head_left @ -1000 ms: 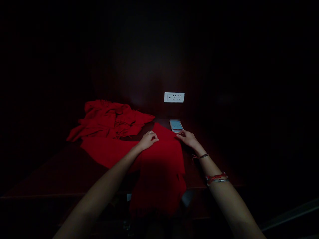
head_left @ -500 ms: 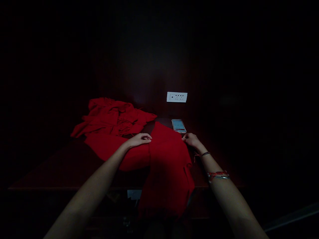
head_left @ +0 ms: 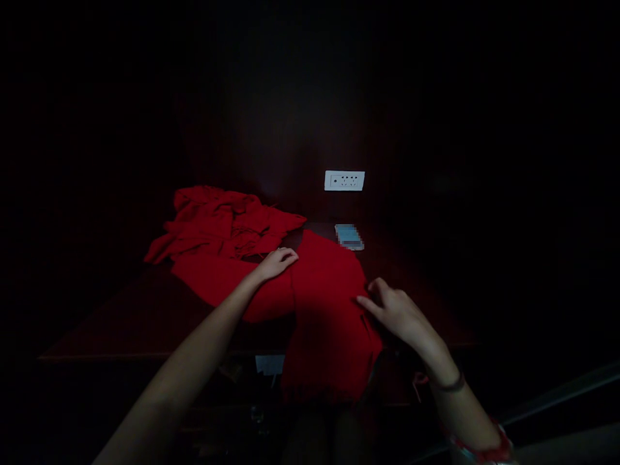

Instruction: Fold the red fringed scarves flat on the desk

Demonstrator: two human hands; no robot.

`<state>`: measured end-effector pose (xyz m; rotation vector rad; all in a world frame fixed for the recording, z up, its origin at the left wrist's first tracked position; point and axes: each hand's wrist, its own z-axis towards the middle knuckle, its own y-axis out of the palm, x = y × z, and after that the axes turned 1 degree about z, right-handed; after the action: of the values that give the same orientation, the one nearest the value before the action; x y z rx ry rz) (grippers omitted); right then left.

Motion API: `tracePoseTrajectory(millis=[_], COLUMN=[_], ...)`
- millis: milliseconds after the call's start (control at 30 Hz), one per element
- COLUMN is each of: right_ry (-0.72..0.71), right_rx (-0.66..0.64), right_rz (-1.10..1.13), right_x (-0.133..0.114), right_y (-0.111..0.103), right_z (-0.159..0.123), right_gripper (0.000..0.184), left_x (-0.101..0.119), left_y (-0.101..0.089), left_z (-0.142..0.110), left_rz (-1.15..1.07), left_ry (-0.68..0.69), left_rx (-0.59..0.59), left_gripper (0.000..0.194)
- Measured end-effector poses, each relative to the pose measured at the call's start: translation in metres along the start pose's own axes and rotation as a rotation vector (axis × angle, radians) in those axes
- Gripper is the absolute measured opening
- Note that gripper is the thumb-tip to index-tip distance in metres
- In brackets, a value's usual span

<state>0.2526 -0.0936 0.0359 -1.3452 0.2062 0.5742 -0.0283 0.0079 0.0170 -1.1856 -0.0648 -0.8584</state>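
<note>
A red scarf with a dark fringe along its near end lies over the table, and that end hangs past the front edge. Its folded strip bends away to the left beneath my left forearm. My left hand is closed at the scarf's upper left edge, fingertips together on the cloth. Beside the scarf's right edge, my right hand is open, thumb and fingers apart, holding nothing. Bracelets show on the right wrist and forearm.
A crumpled heap of red cloth with fringes lies at the back left of the dark table. A phone rests behind the scarf, below a white wall socket. The surroundings are very dark.
My right hand has let go of the scarf's upper right edge and moved nearer and to the right, its fingers opening. My left hand stays at the left edge. The view has shifted slightly.
</note>
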Motion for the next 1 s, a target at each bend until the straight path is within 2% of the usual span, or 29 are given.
tracePoseTrajectory(millis=[67, 167, 233, 267, 400, 533, 667, 800, 900, 1000], right_ry=[0.024, 0.037, 0.029, 0.032, 0.196, 0.246, 0.264, 0.246, 0.238, 0.182], right_rx=[-0.056, -0.032, 0.013, 0.034, 0.064, 0.029, 0.046, 0.099, 0.113, 0.115], right_rz=[0.02, 0.034, 0.056, 0.076, 0.21, 0.251, 0.212, 0.183, 0.204, 0.237], right_x=[-0.001, 0.003, 0.013, 0.019, 0.048, 0.061, 0.062, 0.059, 0.058, 0.057], right_y=[0.007, 0.017, 0.019, 0.017, 0.009, 0.007, 0.01, 0.013, 0.015, 0.016], right_z=[-0.027, -0.031, -0.013, -0.001, 0.05, 0.075, 0.072, 0.059, 0.052, 0.044], right_gripper=[0.041, 0.045, 0.048, 0.05, 0.045, 0.046, 0.049, 0.051, 0.047, 0.043], left_x=[0.015, 0.037, 0.044, 0.044, 0.037, 0.035, 0.047, 0.06, 0.06, 0.051], left_y=[0.006, 0.022, 0.034, 0.039, 0.047, 0.047, 0.059, 0.081, 0.09, 0.087], left_z=[0.006, 0.022, 0.033, 0.037, 0.048, 0.063, 0.096, 0.125, 0.133, 0.133], left_rz=[0.017, 0.107, 0.213, 0.259, 0.343, 0.37, 0.332, 0.301, 0.307, 0.332], left_ry=[0.063, 0.041, -0.047, -0.094, -0.239, -0.308, -0.342, -0.391, -0.419, -0.425], left_rx=[0.006, -0.149, -0.216, -0.207, -0.071, -0.014, -0.043, -0.097, -0.07, -0.009], left_gripper=[0.025, 0.022, 0.016, 0.013, 0.018, 0.026, 0.041, 0.033, 0.022, 0.024])
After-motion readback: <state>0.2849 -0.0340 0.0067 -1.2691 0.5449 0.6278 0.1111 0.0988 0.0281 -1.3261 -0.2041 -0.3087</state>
